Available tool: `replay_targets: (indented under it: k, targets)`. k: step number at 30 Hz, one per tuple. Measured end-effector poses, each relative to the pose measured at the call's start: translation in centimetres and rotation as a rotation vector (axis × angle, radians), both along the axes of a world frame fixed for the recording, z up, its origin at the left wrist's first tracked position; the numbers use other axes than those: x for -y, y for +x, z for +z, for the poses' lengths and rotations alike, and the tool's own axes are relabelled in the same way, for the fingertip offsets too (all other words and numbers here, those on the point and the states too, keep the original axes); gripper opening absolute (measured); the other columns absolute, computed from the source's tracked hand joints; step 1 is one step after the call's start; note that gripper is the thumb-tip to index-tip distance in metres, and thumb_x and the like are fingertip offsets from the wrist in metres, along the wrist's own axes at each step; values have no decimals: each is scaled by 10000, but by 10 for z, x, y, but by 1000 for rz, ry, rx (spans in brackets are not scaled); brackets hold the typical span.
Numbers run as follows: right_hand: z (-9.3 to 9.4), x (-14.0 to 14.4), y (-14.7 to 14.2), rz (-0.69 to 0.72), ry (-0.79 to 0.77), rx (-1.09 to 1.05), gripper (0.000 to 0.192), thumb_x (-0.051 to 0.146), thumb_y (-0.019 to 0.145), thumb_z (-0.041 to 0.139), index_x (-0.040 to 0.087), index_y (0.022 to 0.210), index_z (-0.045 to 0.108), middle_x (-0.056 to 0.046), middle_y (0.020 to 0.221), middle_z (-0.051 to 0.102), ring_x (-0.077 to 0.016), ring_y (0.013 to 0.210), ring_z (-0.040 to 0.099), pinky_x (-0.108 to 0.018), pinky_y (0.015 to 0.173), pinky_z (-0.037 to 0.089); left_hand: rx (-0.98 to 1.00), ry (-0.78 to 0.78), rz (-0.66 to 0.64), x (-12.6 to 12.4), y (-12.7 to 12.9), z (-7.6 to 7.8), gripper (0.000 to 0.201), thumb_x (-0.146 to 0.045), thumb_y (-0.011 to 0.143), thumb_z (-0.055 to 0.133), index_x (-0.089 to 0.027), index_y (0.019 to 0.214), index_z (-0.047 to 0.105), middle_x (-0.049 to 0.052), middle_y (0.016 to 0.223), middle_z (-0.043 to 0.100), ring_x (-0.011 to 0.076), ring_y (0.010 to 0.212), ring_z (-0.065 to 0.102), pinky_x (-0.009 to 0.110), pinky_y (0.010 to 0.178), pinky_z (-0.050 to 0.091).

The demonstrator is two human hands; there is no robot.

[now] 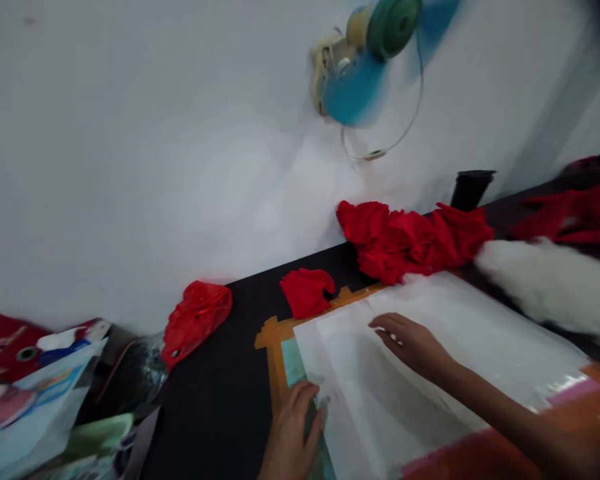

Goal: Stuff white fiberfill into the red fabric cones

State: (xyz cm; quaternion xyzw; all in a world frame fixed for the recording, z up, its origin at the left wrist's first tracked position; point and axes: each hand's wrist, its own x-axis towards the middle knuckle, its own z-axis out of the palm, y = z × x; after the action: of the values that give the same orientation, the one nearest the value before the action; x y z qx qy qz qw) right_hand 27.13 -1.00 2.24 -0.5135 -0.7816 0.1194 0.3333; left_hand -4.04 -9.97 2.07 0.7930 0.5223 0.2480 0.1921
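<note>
1. White sheet point(485, 333): lies on the black table point(210, 400), slanting away to the right; a crease or layer edge runs diagonally across it. Glints along its lower right edge.
2. Left hand point(291, 427): at the sheet's near left edge. Thumb spread apart from the fingers, which curve over the margin; nothing seen clamped between them.
3. Right hand point(414, 343): over the sheet's upper left part, forearm crossing from lower right. Fingers bent, small gap at the thumb; cannot tell whether a thin edge is pinched, or whether the hand touches.
4. Around the sheet: pale green strip point(293, 362) along the left margin; orange border point(277, 373) outside that; pink and orange area at lower right.
5. Beyond the far edge: small red cloth point(303, 293) just beside the border; larger red heap point(415, 243) to its right, black container point(473, 191) behind.
6. Right side: white fluffy mass point(555, 287), blurred; more red fabric past it.
7. Left side: red plastic bag point(196, 317) near the wall; farther left, red box point(7, 347) and light green container point(100, 432) amid clutter.
8. Wall above: fan point(394, 30), blue blades blurred, cord hanging in a loop.
</note>
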Motion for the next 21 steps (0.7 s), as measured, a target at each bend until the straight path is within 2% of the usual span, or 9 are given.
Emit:
replay_targets:
  k: [2,6,8,11,13,15,18,20,21]
  targets:
    - [0,-44,-39,-17,-32,-43,282,225,891,496,245,1145,616,-65,1129,656,-174,781,662,-317,739,543,-8,-16,-21,4,-1,3,325,-231,897,509,-204,1199,626,128,1202,672,234,1119,644,369,950,547]
    - [4,-121,-85,-182,-42,-134,484,170,840,514,176,1324,516,-164,1339,514,-257,1048,621,-360,827,515,-27,-10,-28,3,-8,11,326,-199,884,506,-182,1191,614,135,1164,677,225,1077,659,337,906,564]
    - [7,-149,-91,-214,-72,-156,389,164,834,502,140,1208,604,-181,1239,580,-262,990,643,-363,813,509,-28,6,-14,1,-12,12,309,-204,883,513,-181,1171,621,134,1146,681,225,1057,667,330,889,569]
    - [15,-170,-87,-181,-109,-181,214,164,819,498,169,910,692,-101,948,691,-221,858,667,-309,771,497,14,35,-8,-4,-14,11,283,-223,883,524,-201,1144,631,122,1132,685,229,1049,668,332,882,569]
    - [23,-163,-81,-166,-106,-206,223,184,838,461,184,883,679,-64,867,702,-198,805,662,-279,731,487,72,31,15,-9,-11,10,284,-246,896,515,-211,1155,626,119,1146,677,231,1056,659,345,897,558]
    - [30,-141,-76,-151,-96,-226,243,215,857,427,190,929,658,-40,823,700,-179,731,644,-261,675,475,161,-9,90,-15,-2,12,324,-281,920,490,-207,1221,588,126,1155,664,223,1014,662,352,875,559]
    - [34,-84,-74,-66,-102,-213,185,213,816,483,209,904,645,2,749,680,-157,658,608,-240,629,453,313,20,247,-29,22,20,481,-314,922,491,-178,1379,431,159,1243,600,229,1029,639,367,850,557]
    - [31,-42,-79,-6,-108,-172,196,142,740,529,220,868,656,0,814,686,-162,728,610,-247,681,453,314,138,257,-39,41,25,561,-287,889,528,-162,1413,373,183,1353,513,272,1193,553,430,950,510]
    - [27,-23,-83,35,-93,-135,233,102,710,526,213,866,658,-18,856,683,-175,782,609,-264,719,455,278,185,221,-43,49,26,556,-251,866,540,-163,1396,397,181,1377,488,290,1254,503,465,1004,471]
